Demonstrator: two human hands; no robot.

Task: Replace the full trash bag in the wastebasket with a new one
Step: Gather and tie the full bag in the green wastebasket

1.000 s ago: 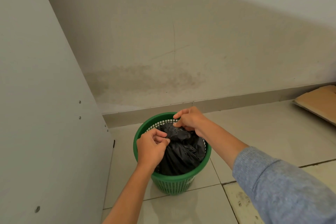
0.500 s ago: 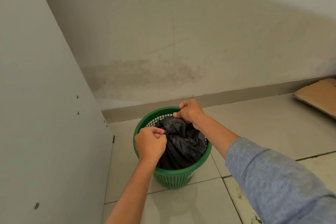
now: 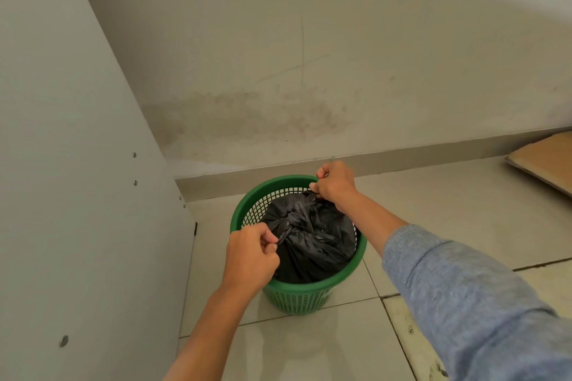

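Both hands wider apart now, left hand (image 3: pixel 251 252) and right hand (image 3: pixel 334 184) on bag (image 3: pixel 312 241) ends

A stained grey wall (image 3: pixel 309 86) meets the tiled floor (image 3: pixel 433 201). Flat cardboard (image 3: pixel 544 161) lies far right. A screw-studded white panel (image 3: pixel 77 179) stands left.

— Type of place?
— Plain indoor room corner, home or office; cannot tell which.
— Grounds?
— Pale glossy floor tiles (image 3: pixel 448 204) with dark grout lines; grey skirting (image 3: pixel 387 161) along a painted wall (image 3: pixel 309 40) marked by a damp-looking stain and hairline cracks.
— Furnishings?
— Flat grey cabinet panel (image 3: pixel 77 164) with screw heads, on the left; green mesh wastebasket (image 3: pixel 309 297) on the floor; flattened cardboard (image 3: pixel 544 158) at the right edge, by the skirting.
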